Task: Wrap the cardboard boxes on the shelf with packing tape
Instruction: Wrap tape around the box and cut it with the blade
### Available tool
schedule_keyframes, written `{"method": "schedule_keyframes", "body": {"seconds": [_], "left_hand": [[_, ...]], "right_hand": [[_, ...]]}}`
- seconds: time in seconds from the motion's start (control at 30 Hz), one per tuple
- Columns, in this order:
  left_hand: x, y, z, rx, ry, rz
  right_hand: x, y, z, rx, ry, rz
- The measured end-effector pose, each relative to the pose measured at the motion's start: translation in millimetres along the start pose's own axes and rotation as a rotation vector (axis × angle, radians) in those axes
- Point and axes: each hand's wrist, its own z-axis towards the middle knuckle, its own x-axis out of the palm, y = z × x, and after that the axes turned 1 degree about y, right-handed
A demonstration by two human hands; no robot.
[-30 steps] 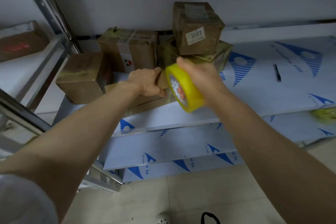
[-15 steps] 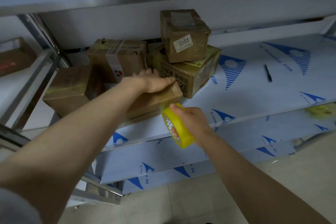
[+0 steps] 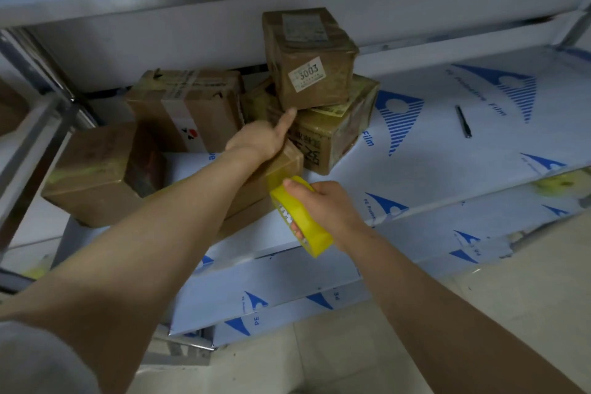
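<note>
Left hand [image 3: 259, 141] presses down on the box [image 3: 284, 163], one finger straight toward the 3003 box [image 3: 310, 64] just beyond it; whether the others curl I cannot tell. Right hand [image 3: 329, 205], just below and nearer me, is clamped round the roll [image 3: 310, 230], held against the box's near corner. If the left eases, I judge the pull could drag the box off the shelf [image 3: 415, 169]; that finger could nudge the 3003 box over. Half a second ago the left lay flat, no finger out.
</note>
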Motion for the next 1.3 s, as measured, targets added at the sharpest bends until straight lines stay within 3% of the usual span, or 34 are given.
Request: {"method": "schedule_keyframes", "body": {"seconds": [0.2,0.37,0.43,0.5,0.53,0.6,0.67,0.73,0.87,0.93,1.0,1.1,1.13,1.17,1.3], "left_hand": [[2.7,-2.2,4.1,0.02,-0.002,0.086],[-2.6,4.2,-1.0,0.163,-0.075,-0.259],[-16.1,10.9,-10.8,0.243,0.069,-0.24],[-28.8,21.4,-22.4,0.212,0.379,0.098],[-33.3,27.2,-29.6,0.179,0.457,0.241],[-32.5,37.5,-38.0,0.179,0.447,0.287],[-29.3,43.2,-39.5,0.265,0.364,0.159],[-31.8,46.6,-36.8,0.292,0.381,-0.032],[-38.3,54.8,-41.6,0.205,0.651,-0.367],[-29.0,59.4,-44.8,0.168,0.761,-0.526],[-16.9,59.4,-44.1,0.142,0.643,-0.548],[-3.2,52.9,-38.9,0.211,0.137,-0.069],[2.1,49.2,-40.6,0.218,0.044,0.022],[8.7,46.6,-43.4,0.215,0.047,0.021],[31.8,47.8,-56.7,0.194,0.311,0.028]], "right_hand": [[3.0,-3.4,6.0,-0.01,0.009,0.008],[2.9,-2.3,9.0,-0.009,0.02,0.019],[2.2,-1.2,8.7,-0.008,0.026,0.026],[1.6,-1.5,8.2,-0.003,0.031,0.036],[1.6,-0.7,6.9,0.001,0.035,0.039],[2.1,1.8,2.5,0.011,0.051,0.03],[0.4,6.7,-6.2,0.034,0.082,0.026],[-10.5,17.6,-20.6,0.061,0.127,0.036],[-42.7,38.2,-49.1,-0.026,0.418,0.118],[-46.2,41.2,-51.3,-0.076,0.457,0.052],[-39.0,43.7,-46.6,-0.096,0.374,0.032],[-21.2,52.6,-26.1,-0.144,0.155,0.082],[-15.6,56.6,-19.8,-0.149,0.09,0.073],[-11.2,59.6,-13.7,-0.15,0.048,0.059],[-4.9,60.4,6.1,-0.102,0.046,0.005]]}}
